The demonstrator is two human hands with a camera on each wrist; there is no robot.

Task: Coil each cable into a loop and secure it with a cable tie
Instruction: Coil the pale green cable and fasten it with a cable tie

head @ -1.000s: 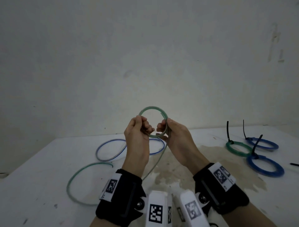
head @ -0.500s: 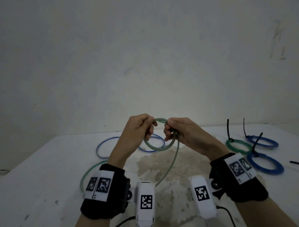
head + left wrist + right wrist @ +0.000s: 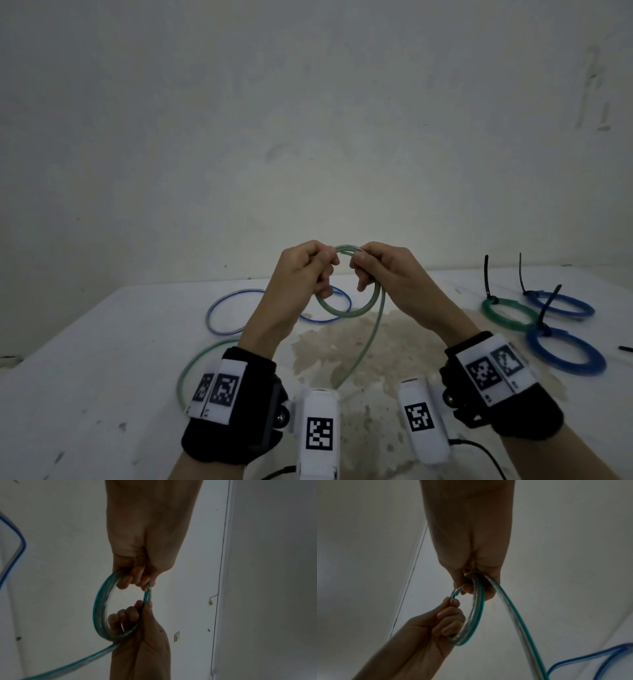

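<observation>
Both the left hand (image 3: 301,274) and right hand (image 3: 387,274) pinch the green cable (image 3: 342,310) coil above the table (image 3: 102,342), its trailing end hidden behind the wrists.

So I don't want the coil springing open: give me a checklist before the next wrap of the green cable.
1. Left hand grips the coil: ok.
2. Right hand grips the coil: ok.
3. Wraps lie together: ok.
4. Tail runs free to the table: ok.
5. Tail clear of the blue cable: cannot tell.
6. Spare tie in reach: cannot tell.
</observation>
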